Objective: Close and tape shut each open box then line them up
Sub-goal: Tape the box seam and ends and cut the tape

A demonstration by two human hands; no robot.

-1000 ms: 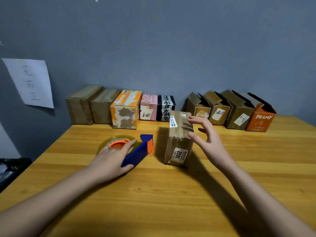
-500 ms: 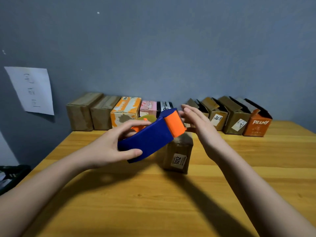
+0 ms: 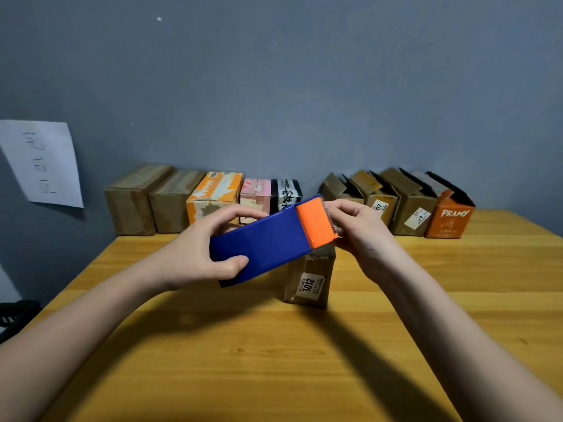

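My left hand [image 3: 198,254] grips a blue tape dispenser [image 3: 262,243] with an orange cutter head, held in the air above the table [image 3: 274,360]. At that orange end my right hand [image 3: 356,229] has its fingers curled, pinching at the tape by the serrated blade. Under the dispenser stands a small brown box [image 3: 309,281] with a "3012" label; its top is hidden by the dispenser. Along the wall a row of closed boxes [image 3: 213,197] lies on the left and a row of open boxes [image 3: 396,202] on the right.
An orange "PRAMY" box [image 3: 451,217] ends the right row. A white paper sheet [image 3: 42,162] hangs on the grey wall at left. A dark object [image 3: 15,315] lies off the table's left edge.
My left hand lifted the dispenser from the table up over the brown box. My right hand left the box top and moved to the orange cutter end.
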